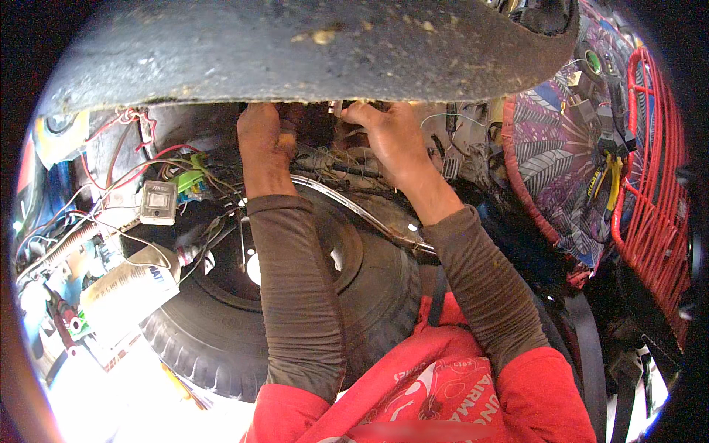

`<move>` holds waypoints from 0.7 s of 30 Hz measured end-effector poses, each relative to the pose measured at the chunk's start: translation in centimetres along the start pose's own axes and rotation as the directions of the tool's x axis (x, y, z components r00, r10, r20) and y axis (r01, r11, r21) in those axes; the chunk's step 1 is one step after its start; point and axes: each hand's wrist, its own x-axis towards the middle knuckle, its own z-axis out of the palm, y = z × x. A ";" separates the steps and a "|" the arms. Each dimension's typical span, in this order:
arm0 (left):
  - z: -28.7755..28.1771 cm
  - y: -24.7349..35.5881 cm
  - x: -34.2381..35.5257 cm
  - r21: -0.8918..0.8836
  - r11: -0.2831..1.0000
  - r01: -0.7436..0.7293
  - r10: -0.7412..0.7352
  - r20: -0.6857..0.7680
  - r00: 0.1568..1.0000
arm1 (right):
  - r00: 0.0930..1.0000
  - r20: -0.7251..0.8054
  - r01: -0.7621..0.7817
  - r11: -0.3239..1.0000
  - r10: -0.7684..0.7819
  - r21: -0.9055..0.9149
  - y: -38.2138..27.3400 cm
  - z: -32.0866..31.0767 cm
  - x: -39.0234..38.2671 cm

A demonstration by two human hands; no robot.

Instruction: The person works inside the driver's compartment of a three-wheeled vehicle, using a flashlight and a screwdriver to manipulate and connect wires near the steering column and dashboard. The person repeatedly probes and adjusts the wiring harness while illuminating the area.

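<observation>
Both of my hands reach up under the edge of a large dark grey panel (310, 59). My left hand (266, 144) is closed, its fingertips hidden behind the panel's lower edge; whatever it grips does not show. To its right, my right hand (388, 136) has bent fingers pinched together near a small pale piece, too small to name. Between and below the hands lie a dark recess and a grimy dark bar (340, 168). A bright curved metal rod (347, 201) runs beneath them, above a black tyre (369, 295) on its wheel.
Thin red, green and white wires (111, 173) tangle at the left, beside a small grey box (158, 203) and a printed carton (129, 292). At the right stand a red wire rack (657, 184), a patterned cloth (550, 148) and yellow-handled pliers (614, 177).
</observation>
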 end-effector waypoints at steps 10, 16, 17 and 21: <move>2.2 1.9 0.6 -0.960 0.272 0.060 -0.303 -0.026 0.953 | 0.996 -0.086 0.027 0.993 -0.018 0.115 2.2 1.1 3.7; 1.8 3.2 0.3 -0.998 0.054 0.038 -0.269 0.022 0.963 | 0.985 0.013 -0.168 0.956 0.170 0.240 -0.3 3.2 5.8; 1.6 3.1 0.2 -0.999 0.022 0.040 -0.257 0.033 0.966 | 0.978 0.039 -0.207 0.948 0.204 0.241 -0.5 3.3 6.0; 1.2 2.3 0.2 -0.993 0.029 0.117 -0.323 0.101 0.941 | 0.964 0.098 -0.261 0.950 0.247 0.173 0.3 3.3 7.0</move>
